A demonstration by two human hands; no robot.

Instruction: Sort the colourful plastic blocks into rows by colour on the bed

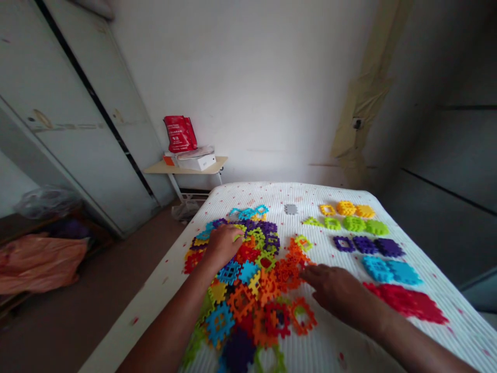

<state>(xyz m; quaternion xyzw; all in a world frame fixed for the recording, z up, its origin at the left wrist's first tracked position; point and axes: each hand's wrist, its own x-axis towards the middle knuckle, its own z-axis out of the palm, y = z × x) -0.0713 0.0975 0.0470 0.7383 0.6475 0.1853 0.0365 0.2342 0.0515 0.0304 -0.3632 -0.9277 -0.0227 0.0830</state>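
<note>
My left hand (pixel 224 244) reaches over the far left part of a mixed heap of plastic interlocking pieces (pixel 238 272). Its fingers are curled together, with a lime-green piece (pixel 241 228) right at the fingertips; whether they grip it is hidden. Fingers stretched out, my right hand (pixel 332 284) is at the heap's right side, its fingertips by the orange pieces (pixel 288 273). A lime-green square frame (pixel 304 243) lies just beyond those. Blue, purple, red and yellow pieces are mixed through the heap.
Sorted by colour on the right of the white padded bed (pixel 322 342) are yellow (pixel 345 208), lime-green (pixel 354 224), purple (pixel 365 245), blue (pixel 392 270) and red pieces (pixel 407 302). A grey piece (pixel 290 209) lies at the back. Beyond stands a small table (pixel 155 168) with a red bag (pixel 179 133).
</note>
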